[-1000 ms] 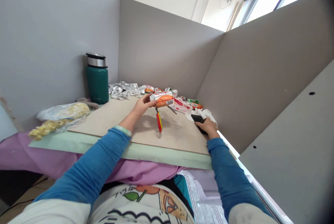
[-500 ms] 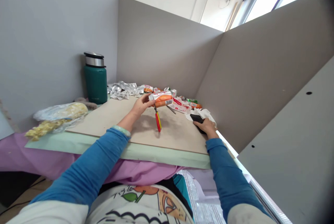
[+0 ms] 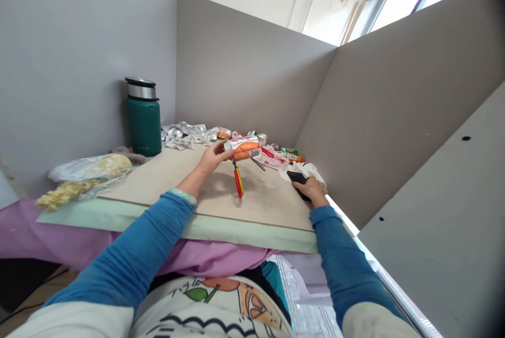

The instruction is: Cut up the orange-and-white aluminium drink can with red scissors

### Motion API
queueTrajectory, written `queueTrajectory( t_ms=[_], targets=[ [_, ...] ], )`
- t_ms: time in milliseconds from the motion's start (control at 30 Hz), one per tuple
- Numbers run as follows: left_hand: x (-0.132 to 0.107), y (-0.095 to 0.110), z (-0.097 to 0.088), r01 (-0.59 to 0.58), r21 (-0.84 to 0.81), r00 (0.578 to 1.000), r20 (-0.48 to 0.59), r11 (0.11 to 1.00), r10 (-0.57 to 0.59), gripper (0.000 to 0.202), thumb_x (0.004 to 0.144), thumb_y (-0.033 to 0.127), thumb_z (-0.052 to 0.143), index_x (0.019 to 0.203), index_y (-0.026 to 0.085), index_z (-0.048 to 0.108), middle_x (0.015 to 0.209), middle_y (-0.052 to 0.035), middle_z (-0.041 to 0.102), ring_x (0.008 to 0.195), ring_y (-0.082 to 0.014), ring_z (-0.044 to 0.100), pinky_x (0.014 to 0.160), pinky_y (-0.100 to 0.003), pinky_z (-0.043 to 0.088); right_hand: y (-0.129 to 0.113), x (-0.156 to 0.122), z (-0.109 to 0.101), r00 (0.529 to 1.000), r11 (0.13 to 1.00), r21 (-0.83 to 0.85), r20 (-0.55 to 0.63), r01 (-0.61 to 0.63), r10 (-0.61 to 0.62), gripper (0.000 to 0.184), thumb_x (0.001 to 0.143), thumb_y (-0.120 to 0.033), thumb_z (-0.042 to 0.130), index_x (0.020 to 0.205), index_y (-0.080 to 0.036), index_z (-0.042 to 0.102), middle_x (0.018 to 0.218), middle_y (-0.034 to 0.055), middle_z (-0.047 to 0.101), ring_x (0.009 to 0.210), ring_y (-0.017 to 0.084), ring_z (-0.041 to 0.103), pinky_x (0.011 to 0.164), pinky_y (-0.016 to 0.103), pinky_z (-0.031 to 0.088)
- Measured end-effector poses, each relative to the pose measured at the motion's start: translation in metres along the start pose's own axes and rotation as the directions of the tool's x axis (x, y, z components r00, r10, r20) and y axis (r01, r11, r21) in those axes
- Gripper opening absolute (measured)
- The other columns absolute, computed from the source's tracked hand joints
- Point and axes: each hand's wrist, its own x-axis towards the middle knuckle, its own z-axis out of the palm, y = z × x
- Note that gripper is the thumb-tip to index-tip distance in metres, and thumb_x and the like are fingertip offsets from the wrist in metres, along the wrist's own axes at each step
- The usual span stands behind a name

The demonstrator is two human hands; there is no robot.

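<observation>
My left hand [image 3: 211, 158] grips an orange and silver drink can [image 3: 243, 149], held on its side just above the board [image 3: 173, 180]. Below the can a red and yellow handled tool [image 3: 238, 181] lies on the board. My right hand [image 3: 310, 188] rests at the board's right edge, its fingers closed over a flat black object [image 3: 296, 177] next to white paper [image 3: 311, 171].
A green flask [image 3: 143, 118] with a steel lid stands at the back left. Flattened cans and foil scraps [image 3: 189, 134] lie along the back wall. A plastic bag of yellow stuff [image 3: 84, 172] sits at the left. Grey partitions [image 3: 394, 106] close in the back and right.
</observation>
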Motion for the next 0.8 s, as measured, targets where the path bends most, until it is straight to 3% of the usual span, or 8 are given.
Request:
queueTrajectory(
  t_ms=[367, 800],
  targets=[
    [-0.006, 0.013, 0.005, -0.004, -0.030, 1.000, 0.022, 1.000, 0.005, 0.070, 0.067, 0.051, 0.085, 0.125, 0.015, 0.067, 0.109, -0.0086, 0.071, 0.100, -0.0243, 0.068, 0.082, -0.034, 0.058, -0.005, -0.012, -0.006, 1.000, 1.000, -0.005, -0.020, 0.002, -0.002, 0.076, 0.081, -0.059, 0.070, 0.139, -0.011, 0.059, 0.142, 0.0269, 0.060, 0.138, 0.045, 0.051, 0.113, 0.062, 0.040],
    [-0.006, 0.011, 0.005, 0.007, -0.020, 1.000, 0.019, 1.000, -0.006, 0.071, 0.068, 0.050, 0.084, 0.128, 0.016, 0.066, 0.111, -0.0086, 0.071, 0.100, -0.0236, 0.068, 0.080, -0.033, 0.058, -0.005, -0.016, -0.008, 1.000, 1.000, -0.005, 0.015, -0.007, 0.007, 0.075, 0.084, -0.062, 0.066, 0.141, -0.013, 0.059, 0.147, 0.0243, 0.058, 0.142, 0.044, 0.047, 0.114, 0.062, 0.038]
  ],
)
